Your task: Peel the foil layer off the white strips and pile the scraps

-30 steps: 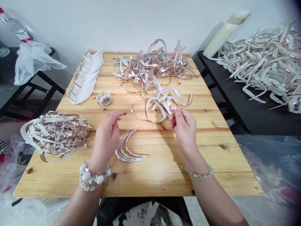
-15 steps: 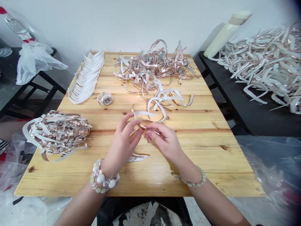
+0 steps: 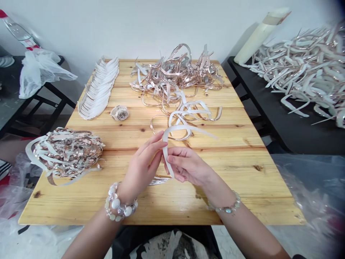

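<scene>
A curved white strip (image 3: 172,130) is pinched between my two hands above the middle of the wooden table. My left hand (image 3: 145,158) grips its bend with the fingertips. Lower down, my right hand (image 3: 188,163) holds the strip between thumb and fingers, and its far end arcs off to the right. Under my hands lie several thin silvery strips (image 3: 159,181), partly hidden. Just beyond, loose white and rose-gold strips (image 3: 185,111) lie curled on the wood.
A tangled heap of shiny strips (image 3: 178,72) covers the table's back. To the left are a neat row of overlapping white strips (image 3: 98,90), a small roll (image 3: 120,113) and a bundle (image 3: 68,153). More strips (image 3: 304,72) pile on the black table at right.
The strip has turned and risen, so its broad white face now shows with one end curving right. My right hand has rolled over and dropped slightly; my left hand stays nearly in place.
</scene>
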Demonstrator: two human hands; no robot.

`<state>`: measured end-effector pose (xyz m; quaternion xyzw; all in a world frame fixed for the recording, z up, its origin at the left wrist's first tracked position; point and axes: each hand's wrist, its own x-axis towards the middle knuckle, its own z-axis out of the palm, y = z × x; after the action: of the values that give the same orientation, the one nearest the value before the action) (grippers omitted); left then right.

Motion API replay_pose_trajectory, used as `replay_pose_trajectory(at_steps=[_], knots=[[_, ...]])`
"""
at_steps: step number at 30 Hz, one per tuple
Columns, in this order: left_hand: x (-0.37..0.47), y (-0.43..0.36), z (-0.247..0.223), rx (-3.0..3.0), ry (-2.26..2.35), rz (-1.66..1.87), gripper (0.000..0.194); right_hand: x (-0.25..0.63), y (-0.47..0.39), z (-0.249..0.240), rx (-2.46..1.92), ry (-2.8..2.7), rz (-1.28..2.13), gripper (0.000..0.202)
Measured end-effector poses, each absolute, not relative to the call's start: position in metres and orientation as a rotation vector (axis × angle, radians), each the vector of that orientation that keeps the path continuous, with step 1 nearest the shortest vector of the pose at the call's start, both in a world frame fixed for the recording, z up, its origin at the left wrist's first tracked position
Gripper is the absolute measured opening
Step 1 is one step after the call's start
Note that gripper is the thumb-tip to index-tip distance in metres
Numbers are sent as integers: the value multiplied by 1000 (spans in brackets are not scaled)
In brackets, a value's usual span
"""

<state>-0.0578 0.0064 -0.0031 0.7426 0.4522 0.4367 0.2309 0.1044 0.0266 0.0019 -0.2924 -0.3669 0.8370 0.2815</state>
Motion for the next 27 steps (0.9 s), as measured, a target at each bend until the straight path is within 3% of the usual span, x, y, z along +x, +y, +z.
replay_pose_trajectory(at_steps=[3, 8, 12, 18, 27], knots=[[-58, 8, -3, 1907, 1274, 1202, 33, 102, 27, 3, -820, -875, 2118, 28], [-55, 8, 9, 1522, 1211, 998, 18, 100, 26, -2, -983, -936, 1688, 25], [-51, 7, 12, 1418, 1129, 888, 17, 98, 24, -8, -1005, -1051, 1574, 25], [-47, 2, 0, 1613, 1264, 1019, 8, 94, 18, -11, -1067, -1093, 1499, 25], [-51, 3, -3, 1980, 1306, 1150, 16, 108, 26, -4, -1049, -1656, 1356, 39]])
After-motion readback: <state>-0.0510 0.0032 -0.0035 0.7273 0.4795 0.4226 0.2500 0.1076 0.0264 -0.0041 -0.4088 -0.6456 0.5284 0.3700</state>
